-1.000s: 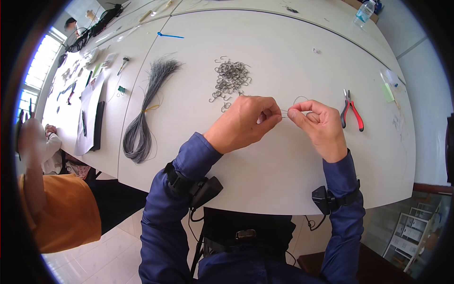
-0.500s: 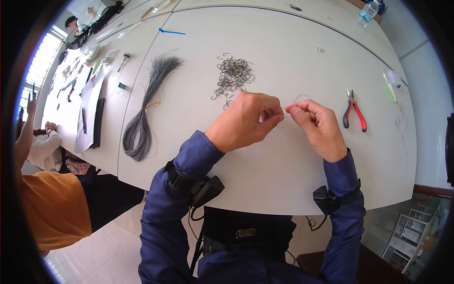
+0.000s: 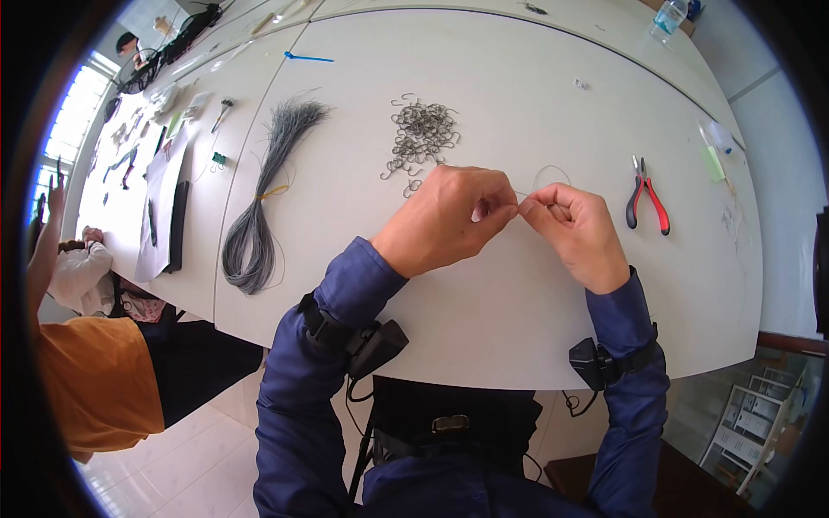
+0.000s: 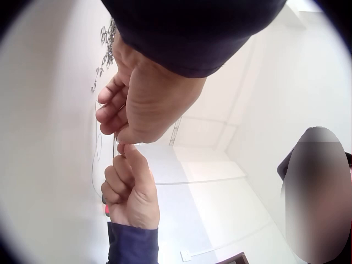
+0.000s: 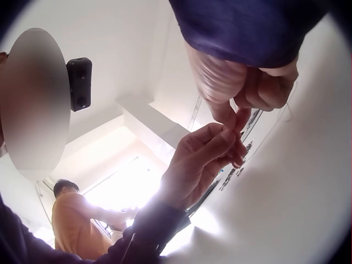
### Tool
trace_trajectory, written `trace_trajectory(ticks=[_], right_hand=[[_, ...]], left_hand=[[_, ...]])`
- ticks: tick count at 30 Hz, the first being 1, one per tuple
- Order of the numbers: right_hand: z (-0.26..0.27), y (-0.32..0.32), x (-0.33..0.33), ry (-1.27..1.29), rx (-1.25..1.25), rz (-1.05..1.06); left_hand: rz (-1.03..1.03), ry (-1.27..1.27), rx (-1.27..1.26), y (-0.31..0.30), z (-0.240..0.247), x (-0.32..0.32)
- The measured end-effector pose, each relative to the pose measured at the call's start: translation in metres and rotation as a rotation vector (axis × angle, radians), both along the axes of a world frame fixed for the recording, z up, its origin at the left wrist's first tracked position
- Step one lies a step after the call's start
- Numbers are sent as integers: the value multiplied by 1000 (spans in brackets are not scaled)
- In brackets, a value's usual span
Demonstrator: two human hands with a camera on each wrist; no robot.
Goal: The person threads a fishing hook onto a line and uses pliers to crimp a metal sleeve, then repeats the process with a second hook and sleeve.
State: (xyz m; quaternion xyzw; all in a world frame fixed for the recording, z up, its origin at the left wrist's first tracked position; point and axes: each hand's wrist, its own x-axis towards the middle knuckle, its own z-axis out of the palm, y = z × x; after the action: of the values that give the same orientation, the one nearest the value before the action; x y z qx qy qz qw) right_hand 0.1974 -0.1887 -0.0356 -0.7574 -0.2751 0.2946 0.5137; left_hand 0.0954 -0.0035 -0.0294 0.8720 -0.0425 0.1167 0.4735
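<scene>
A thin wire [image 3: 552, 167] is pinched between the thumb and fingertips of my left hand [image 3: 449, 211] and those of my right hand [image 3: 580, 231]. In the head view the fingertips of both hands nearly meet, and the wire arcs up in a loop above the right hand. The left wrist view shows my left hand [image 4: 148, 99] above the right hand [image 4: 132, 187], with a curve of wire beside them. Just beyond my left hand lies a pile of small bent metal hooks [image 3: 423, 129]. The wire's ends are hidden by the fingers.
Left of the pile lies a bundle of grey wire [image 3: 256, 233] tied with a yellow band. Red-and-black pliers [image 3: 643, 198] lie right of my right hand. A blue cable tie [image 3: 309, 58] and a water bottle [image 3: 667, 21] are farther back. At left stands a person in orange [image 3: 99, 380].
My fingertips have drawn closer together, narrowing the gap where strands showed. The wire loop now stands higher above my right hand. The person in orange has shifted left.
</scene>
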Motion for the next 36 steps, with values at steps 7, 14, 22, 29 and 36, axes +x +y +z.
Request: trace_trajectory(ticks=[7, 14, 22, 29, 36], right_hand=[[1, 1, 1, 86, 82, -21], [10, 0, 0, 165, 47, -17], [11, 0, 0, 173, 91, -42], [13, 0, -1, 163, 71, -50], [9, -1, 0, 173, 102, -48]], left_hand=[[41, -113, -43, -4, -5, 3], [47, -76, -53, 0, -1, 0], [79, -59, -64, -2, 0, 1], [75, -60, -68, -3, 1, 1], [78, -34, -143, -2, -1, 2]])
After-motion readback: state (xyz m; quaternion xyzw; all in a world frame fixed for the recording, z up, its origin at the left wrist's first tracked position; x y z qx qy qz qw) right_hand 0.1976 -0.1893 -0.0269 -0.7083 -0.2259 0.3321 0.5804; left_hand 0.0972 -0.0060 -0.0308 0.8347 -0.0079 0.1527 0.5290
